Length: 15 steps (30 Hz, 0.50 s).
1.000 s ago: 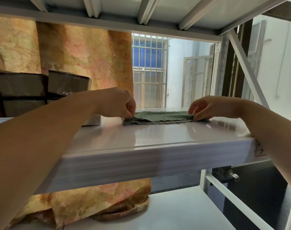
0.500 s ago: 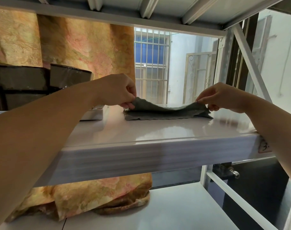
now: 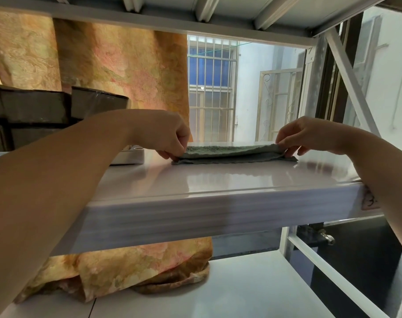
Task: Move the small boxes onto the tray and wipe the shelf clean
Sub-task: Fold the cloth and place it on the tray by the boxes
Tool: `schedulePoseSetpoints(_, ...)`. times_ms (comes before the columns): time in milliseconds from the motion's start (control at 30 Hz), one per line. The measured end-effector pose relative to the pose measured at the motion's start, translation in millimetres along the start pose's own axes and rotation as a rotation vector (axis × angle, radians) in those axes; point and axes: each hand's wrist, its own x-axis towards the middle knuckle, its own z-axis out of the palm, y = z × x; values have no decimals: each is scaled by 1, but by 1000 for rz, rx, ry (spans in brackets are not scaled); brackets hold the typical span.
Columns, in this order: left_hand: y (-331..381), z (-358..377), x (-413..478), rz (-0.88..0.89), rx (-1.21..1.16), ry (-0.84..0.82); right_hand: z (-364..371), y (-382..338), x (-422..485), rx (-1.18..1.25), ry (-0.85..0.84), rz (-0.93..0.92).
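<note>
A green cloth (image 3: 234,153) lies folded in two layers on the glossy white shelf (image 3: 218,180), towards its back edge and a little right of the middle, with the lower layer flat on the surface and the upper layer raised slightly off it at both ends. The left hand (image 3: 165,134) reaches in over the front edge and pinches the left end of the cloth between thumb and fingertips, the other fingers curled in. The right hand (image 3: 310,134) pinches the right end of the upper layer the same way, thumb on top, with its remaining fingers loosely bent above the shelf. Just beside the left hand, towards the left end of the shelf, the rim of a pale tray (image 3: 132,156) shows, mostly hidden behind the left forearm. Dark boxes (image 3: 34,106) wrapped in clear film stand stacked behind that arm near the back left corner; whether they rest on the tray cannot be told. An orange patterned curtain (image 3: 126,72) hangs behind the shelf
</note>
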Motion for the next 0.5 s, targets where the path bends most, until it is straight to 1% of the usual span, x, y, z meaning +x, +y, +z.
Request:
schedulePoseSetpoints(133, 1, 0, -1, -16, 92, 3, -1, -1, -2, -8, -24, 10)
schedulePoseSetpoints(233, 3, 1, 0, -18, 170, 18, -1, -1, -2, -22, 10, -9)
schedulePoseSetpoints(300, 4, 2, 0, -14, 196, 18, -1, 0, -2, 8, 18, -7)
schedulePoseSetpoints(500, 3, 3, 2, -1, 239, -49, -1, 1, -3, 85, -98, 30)
